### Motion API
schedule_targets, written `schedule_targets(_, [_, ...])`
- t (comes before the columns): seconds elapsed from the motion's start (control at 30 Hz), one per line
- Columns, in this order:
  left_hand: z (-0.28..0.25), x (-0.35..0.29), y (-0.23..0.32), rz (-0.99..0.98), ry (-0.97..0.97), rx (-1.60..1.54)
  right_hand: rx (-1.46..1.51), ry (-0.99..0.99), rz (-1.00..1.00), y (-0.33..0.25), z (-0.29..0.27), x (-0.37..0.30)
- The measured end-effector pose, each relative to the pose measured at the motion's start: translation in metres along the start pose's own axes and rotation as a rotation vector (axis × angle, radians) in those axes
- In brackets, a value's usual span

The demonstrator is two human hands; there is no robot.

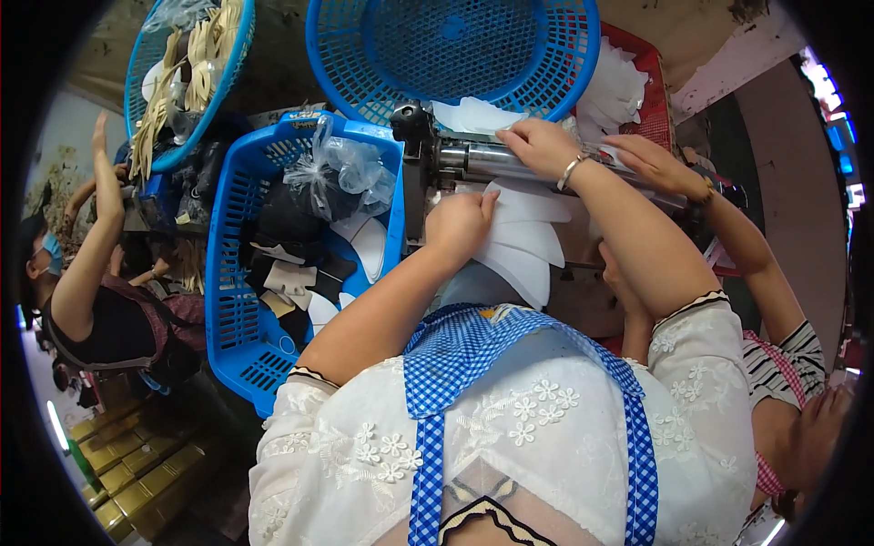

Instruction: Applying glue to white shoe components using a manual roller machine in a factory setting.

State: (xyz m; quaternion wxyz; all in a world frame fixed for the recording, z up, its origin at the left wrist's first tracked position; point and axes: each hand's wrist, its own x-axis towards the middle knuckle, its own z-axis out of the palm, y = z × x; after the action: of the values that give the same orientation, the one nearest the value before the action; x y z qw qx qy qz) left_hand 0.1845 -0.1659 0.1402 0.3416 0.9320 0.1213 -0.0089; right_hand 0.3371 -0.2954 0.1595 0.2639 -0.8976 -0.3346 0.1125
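My left hand [460, 226] is closed, its thumb pressed on a fanned stack of curved white sheet pieces [523, 241] that hangs before the machine's front. My right hand [543, 148], with a watch at the wrist, reaches over the metal roller [492, 162] of a small roller machine [417, 146]. Its fingers are stretched out to the left, tips at the edge of more white pieces [478, 116] behind the roller. The undersides of these fingers are hidden.
A blue basket [235, 309] of dark and white scraps and plastic bags stands left of the machine. Behind are a round blue basket [332, 55] and a red basket [651, 68] of white pieces. A co-worker's hand [660, 168] reaches in at right; another person [100, 309] is at left.
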Motion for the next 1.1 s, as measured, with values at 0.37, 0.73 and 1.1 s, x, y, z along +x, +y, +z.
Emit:
schedule_targets(0.37, [-0.035,-0.04,-0.039,0.031,-0.185,-0.224,-0.258,0.191,-0.675,-0.037,-0.007,-0.081])
schedule_targets(0.73, [0.0,0.001,-0.011,-0.07,-0.116,-0.124,-0.138,0.495,-0.465,-0.016,0.002,-0.021])
schedule_targets(1.1, [-0.038,-0.052,-0.035,-0.034,-0.187,-0.37,-0.119,0.22,-0.561,-0.034,-0.017,-0.054])
